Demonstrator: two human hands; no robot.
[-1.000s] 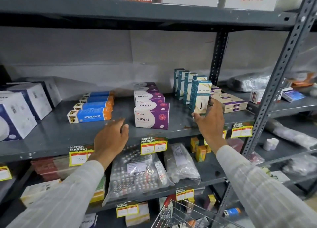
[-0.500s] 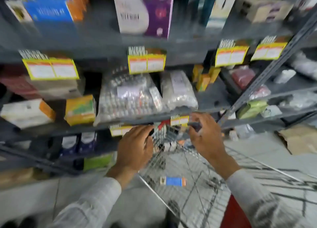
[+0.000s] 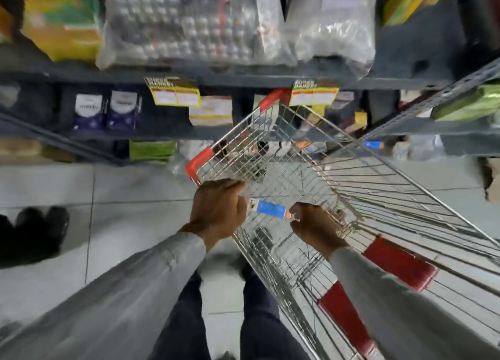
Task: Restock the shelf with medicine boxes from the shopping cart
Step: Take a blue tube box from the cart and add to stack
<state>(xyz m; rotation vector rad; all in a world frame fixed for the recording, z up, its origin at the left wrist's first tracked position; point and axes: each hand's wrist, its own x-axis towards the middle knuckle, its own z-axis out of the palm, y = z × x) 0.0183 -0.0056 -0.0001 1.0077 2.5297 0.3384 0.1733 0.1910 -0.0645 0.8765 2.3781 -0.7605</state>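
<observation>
A wire shopping cart [image 3: 199,160] with red corner guards stands below me, in front of the grey metal shelf [image 3: 243,74]. One blue medicine box with an orange end [image 3: 270,209] lies on the cart's bottom. My right hand [image 3: 315,228] is down inside the cart, its curled fingers apart and just right of the box's orange end, holding nothing. My left hand [image 3: 219,208] hangs over the cart's left rim, fingers bent downward and hidden behind the back of the hand. Motion blurs the whole view.
Clear bags of pill strips [image 3: 184,21] and yellow price tags [image 3: 173,90] fill the shelf level above the cart. Dark blue boxes [image 3: 105,110] stand on a lower level. A pair of dark shoes [image 3: 35,232] sits on the tiled floor at left. My legs are next to the cart.
My view has swung down from the upper shelf to the cart. Both hands left the shelf and dropped toward the cart, the right one reaching inside near the blue box.
</observation>
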